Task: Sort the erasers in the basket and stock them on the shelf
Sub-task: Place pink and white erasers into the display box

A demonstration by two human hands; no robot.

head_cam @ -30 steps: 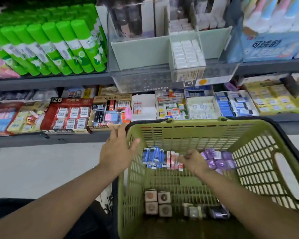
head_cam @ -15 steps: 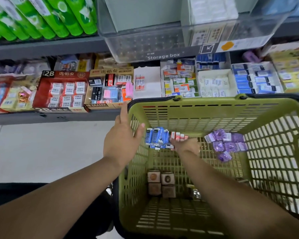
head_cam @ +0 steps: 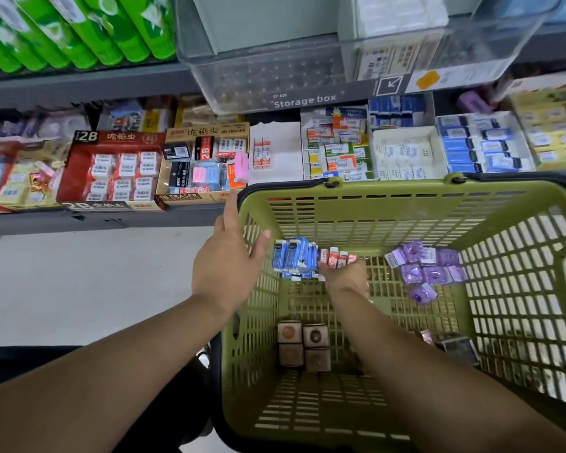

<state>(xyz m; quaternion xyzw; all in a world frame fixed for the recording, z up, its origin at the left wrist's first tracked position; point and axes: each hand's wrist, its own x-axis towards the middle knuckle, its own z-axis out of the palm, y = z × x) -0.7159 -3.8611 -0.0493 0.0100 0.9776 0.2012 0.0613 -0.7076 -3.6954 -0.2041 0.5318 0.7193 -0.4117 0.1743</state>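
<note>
Here, on the far left, the shelf (head_cam: 111, 221) carries a red 2B box (head_cam: 111, 173) of erasers with a 4B eraser box (head_cam: 203, 165) just to its right. The left hand (head_cam: 229, 266) lies over the far-left corner of the green basket (head_cam: 389, 187), fingers straight and spread, thumb inside the rim, holding nothing. On the basket's floor, blue erasers (head_cam: 294, 256) stand bunched against the far wall, with four brown square erasers (head_cam: 303, 346) nearer. Red-and-white erasers (head_cam: 335, 256) sit just right of the blue ones. The right hand (head_cam: 345, 276) reaches down onto these two groups; its fingers are hidden, so its grip cannot be told. Purple erasers (head_cam: 428, 269) lie further right.
</note>
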